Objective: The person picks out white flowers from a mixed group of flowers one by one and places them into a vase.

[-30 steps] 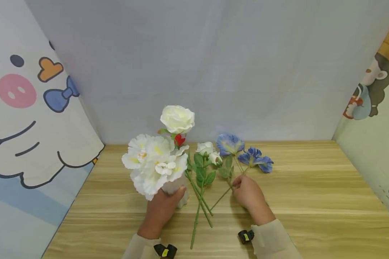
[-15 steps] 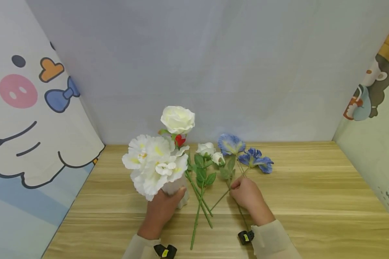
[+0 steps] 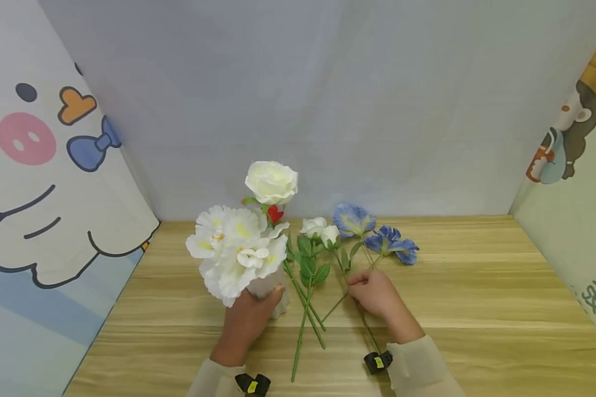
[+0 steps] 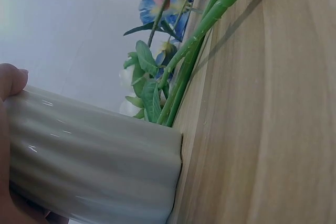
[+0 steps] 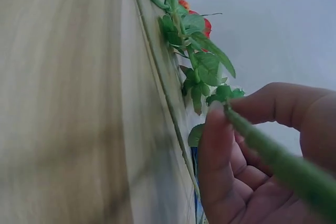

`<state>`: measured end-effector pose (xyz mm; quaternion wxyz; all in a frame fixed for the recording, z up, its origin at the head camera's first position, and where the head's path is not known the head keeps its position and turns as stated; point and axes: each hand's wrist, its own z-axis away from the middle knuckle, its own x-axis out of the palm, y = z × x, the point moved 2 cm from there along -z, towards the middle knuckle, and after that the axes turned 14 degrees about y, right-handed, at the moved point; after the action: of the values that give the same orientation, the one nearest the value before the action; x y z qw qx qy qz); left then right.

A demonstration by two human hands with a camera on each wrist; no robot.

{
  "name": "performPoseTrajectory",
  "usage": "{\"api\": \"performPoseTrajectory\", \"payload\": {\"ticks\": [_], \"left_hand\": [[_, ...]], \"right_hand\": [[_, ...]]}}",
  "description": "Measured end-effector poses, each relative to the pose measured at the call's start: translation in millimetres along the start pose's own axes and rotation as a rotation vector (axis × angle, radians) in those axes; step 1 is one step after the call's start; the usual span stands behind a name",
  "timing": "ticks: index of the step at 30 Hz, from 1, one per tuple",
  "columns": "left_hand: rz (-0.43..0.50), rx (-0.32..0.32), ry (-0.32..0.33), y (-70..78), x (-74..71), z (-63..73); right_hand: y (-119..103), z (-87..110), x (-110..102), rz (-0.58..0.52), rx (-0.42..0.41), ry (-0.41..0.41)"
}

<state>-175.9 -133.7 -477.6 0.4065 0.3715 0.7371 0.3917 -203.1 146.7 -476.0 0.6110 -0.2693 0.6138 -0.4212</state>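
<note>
My left hand (image 3: 250, 320) grips a white fluted vase (image 4: 100, 156), its thumb along the near side. Large white ruffled flowers (image 3: 238, 242) and a tall cream rose (image 3: 272, 182) stand in the vase. My right hand (image 3: 374, 298) pinches the green stem (image 5: 273, 158) of a small white rose (image 3: 329, 235) between thumb and index finger. That stem slants down past the hand toward the wrist. Another white rose (image 3: 313, 226) with green leaves lies just left of it. Beyond the right hand lie two blue flowers, one pale (image 3: 352, 220) and one darker (image 3: 394, 245).
Several green stems (image 3: 305, 320) lie crossed on the wooden table (image 3: 477, 298) between the hands. A small red flower (image 3: 275, 214) shows beneath the cream rose. A pale curtain (image 3: 328, 110) closes off the back, with printed panels at both sides.
My right hand has moved slightly left with the pinched stem, and the small white rose and its leaves have shifted. The left hand and vase stay put.
</note>
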Motion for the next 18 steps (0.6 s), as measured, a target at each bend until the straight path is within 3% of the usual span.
{"api": "performPoseTrajectory", "payload": {"ticks": [4, 18], "left_hand": [[0.002, -0.004, -0.006, -0.2, -0.6, -0.1], [0.033, 0.034, -0.003, -2.7, 0.7, -1.1]], "right_hand": [[-4, 1.7, -2, -0.045, 0.007, -0.002], [-17, 3.4, -9, -0.421, 0.124, -0.008]]}}
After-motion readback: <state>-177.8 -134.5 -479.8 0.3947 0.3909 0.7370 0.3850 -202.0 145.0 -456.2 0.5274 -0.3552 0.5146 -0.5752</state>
